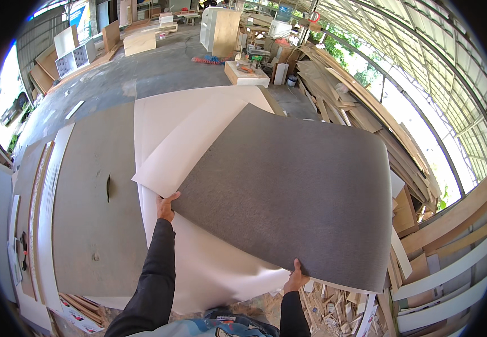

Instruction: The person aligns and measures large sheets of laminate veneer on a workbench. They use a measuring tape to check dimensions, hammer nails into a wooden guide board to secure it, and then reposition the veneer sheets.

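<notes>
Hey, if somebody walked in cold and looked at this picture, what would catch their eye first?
The big grey sheet fills the middle, lifted and bowed, with the left hand gripping its left edge and the right hand its near edge. Under it lie white sheets on a brown panel at the left. Along the right, stacked boards lean by the open wall.

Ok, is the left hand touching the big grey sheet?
Touching. The head view shows the left hand gripping the left edge of the grey sheet, fingers curled over it.
</notes>
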The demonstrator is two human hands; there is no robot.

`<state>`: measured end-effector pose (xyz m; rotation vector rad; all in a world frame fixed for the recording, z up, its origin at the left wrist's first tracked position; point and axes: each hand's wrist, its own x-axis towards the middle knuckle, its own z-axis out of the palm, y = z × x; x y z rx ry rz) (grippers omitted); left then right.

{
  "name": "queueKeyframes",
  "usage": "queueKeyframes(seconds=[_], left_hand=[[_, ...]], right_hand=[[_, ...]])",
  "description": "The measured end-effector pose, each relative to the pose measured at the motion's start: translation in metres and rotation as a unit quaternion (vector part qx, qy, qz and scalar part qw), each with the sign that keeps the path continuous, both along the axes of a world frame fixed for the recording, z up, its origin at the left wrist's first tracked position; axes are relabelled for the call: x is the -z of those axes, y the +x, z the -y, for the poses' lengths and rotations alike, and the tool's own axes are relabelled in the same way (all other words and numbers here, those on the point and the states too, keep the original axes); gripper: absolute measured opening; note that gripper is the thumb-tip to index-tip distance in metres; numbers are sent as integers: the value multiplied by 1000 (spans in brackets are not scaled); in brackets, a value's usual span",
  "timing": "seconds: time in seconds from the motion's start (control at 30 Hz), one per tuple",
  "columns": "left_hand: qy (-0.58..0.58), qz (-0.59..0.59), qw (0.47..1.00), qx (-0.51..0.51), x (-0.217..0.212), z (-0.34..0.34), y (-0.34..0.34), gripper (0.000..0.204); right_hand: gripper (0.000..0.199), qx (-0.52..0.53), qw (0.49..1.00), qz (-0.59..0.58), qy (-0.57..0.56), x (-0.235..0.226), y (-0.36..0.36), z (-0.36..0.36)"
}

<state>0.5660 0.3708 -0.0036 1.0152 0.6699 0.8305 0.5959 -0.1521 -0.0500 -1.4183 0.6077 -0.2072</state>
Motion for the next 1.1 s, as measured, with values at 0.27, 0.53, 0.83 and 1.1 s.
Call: queueKeyframes(seconds=[0.27, 0.53, 0.83, 1.1], left_hand=[[-26, 112, 991, 69, 24, -61, -20, 53], [-121, 141, 979, 82, -56, -96, 10, 45], [13, 144, 989, -2, -139, -62, -8, 45], [84, 186, 978, -50, -248, 48, -124, 37]], right_hand=[[87, 211, 965, -4, -156, -20, 1, -29], [66, 147, 974, 165, 41, 10, 6, 64], [53, 140, 971, 189, 33, 4, 4, 63], [53, 71, 971, 229, 14, -24, -25, 86]])
